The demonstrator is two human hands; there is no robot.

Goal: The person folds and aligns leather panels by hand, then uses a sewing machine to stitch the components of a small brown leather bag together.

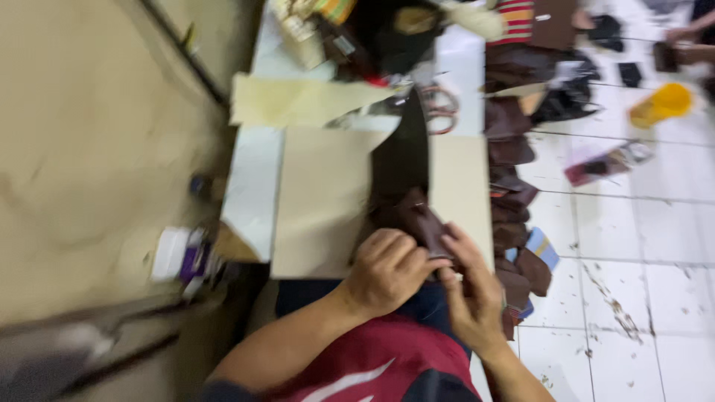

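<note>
1. Brown leather strip (402,160) runs from the frame's upper centre down to both hands, lying over tan card sheets (320,201) on the tabletop (249,175).
2. Left hand (387,269) curls over the strip's near end — fingers closed on it.
3. Right hand (473,290) pinches the same folded end just beside it.
4. Brown leather pieces (514,193) pile along the right edge.

Bright, even light; heavy motion blur throughout, worst at the left edge, details smeared
</note>
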